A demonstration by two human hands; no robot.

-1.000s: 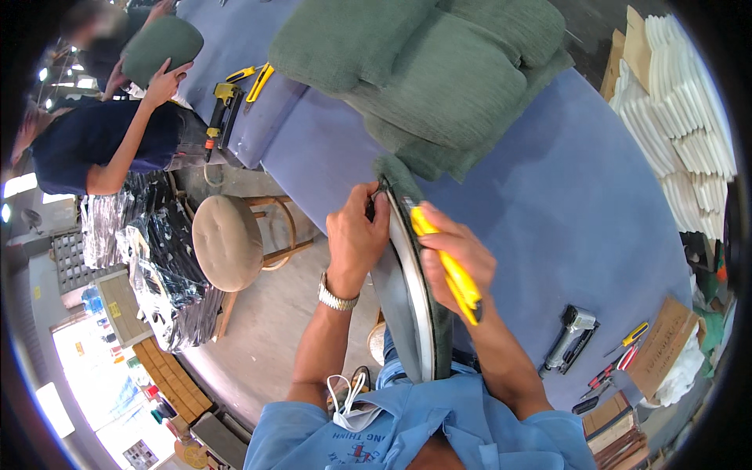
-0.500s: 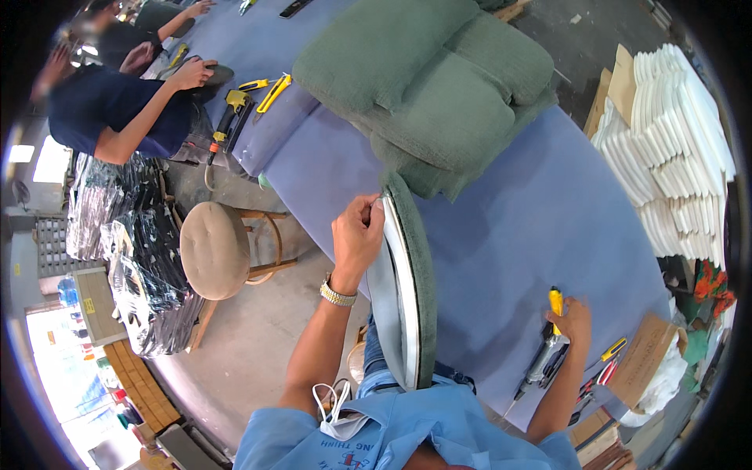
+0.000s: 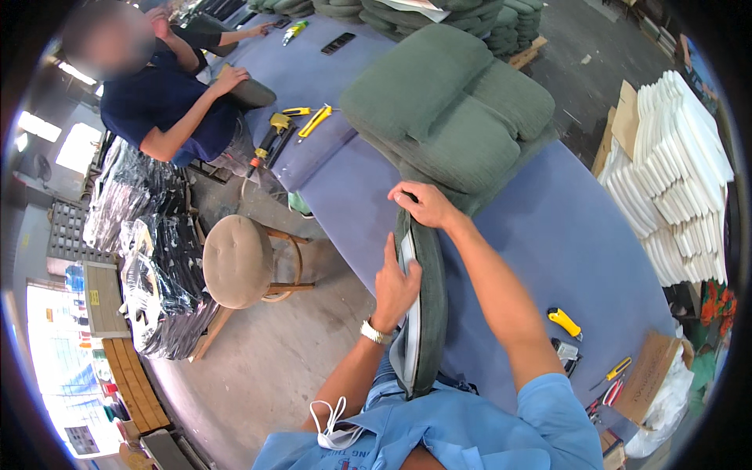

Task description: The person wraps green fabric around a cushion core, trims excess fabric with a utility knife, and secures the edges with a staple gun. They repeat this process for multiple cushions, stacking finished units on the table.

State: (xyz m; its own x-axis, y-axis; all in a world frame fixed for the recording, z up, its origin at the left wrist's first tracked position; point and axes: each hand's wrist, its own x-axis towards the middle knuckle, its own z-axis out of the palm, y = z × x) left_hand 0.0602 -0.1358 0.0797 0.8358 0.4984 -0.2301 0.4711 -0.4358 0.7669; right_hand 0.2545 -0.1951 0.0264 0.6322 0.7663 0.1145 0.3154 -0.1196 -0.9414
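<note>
A green padded cushion (image 3: 429,313) stands on edge against my front, its white inner edge and grey underside facing left. At its far end my right hand (image 3: 425,205) has its fingers curled on the green fabric. My left hand (image 3: 397,291) grips the cushion's left side about midway, index finger stretched along the white edge and thumb across it. On the table right of my right forearm lies a staple gun (image 3: 565,354), grey with a yellow end, partly hidden by the arm. Beyond my right hand is a pile of green cushions (image 3: 446,117).
A yellow cutter (image 3: 316,123) and a yellow-black staple gun (image 3: 272,135) lie far left on the blue-grey table (image 3: 517,258). A co-worker (image 3: 168,110) handles a dark pad there. A round stool (image 3: 239,261) stands left; a cardboard box (image 3: 646,376) and stacked white sheets (image 3: 677,180) are right.
My right hand has left the staple gun on the table and moved to the cushion's far end. My left hand has slid nearer along the cushion. The view has shifted.
</note>
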